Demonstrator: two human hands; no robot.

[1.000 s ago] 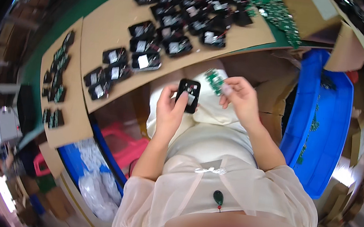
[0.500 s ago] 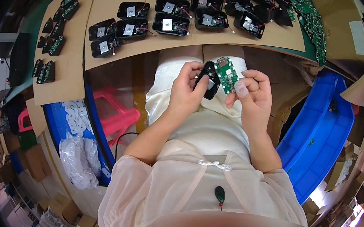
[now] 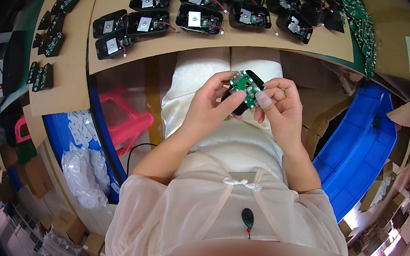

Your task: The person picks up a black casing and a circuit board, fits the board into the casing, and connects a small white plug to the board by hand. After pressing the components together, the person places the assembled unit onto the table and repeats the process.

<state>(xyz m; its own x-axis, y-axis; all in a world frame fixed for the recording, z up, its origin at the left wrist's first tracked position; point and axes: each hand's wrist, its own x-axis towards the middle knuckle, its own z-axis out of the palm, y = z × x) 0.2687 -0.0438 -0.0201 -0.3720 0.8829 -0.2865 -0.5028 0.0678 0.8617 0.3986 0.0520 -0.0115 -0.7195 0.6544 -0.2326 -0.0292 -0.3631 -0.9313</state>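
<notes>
Over my lap, my left hand [image 3: 213, 101] grips a black plastic casing [image 3: 255, 78] from the left, its thumb pressing on a green circuit board [image 3: 242, 81]. The board lies over the casing and covers most of its inside; whether it is fully seated I cannot tell. My right hand [image 3: 283, 106] pinches the board's right end between thumb and fingers. A ring shows on one right finger. Beyond my hands, on a cardboard-covered table, stand several open black casings [image 3: 148, 23] with metal plates and thin red wires.
On the left cardboard strip sit several small black casings with green boards [image 3: 43, 79]. Green circuit boards [image 3: 362, 34] are heaped at the far right. A blue bin [image 3: 359, 150] stands right of me. To the left are a pink stool [image 3: 127, 121] and a blue tray with white pieces [image 3: 81, 126].
The circuit board has moved left from beside the casing to on top of it. My left thumb has shifted onto the board, and the view has tilted slightly.
</notes>
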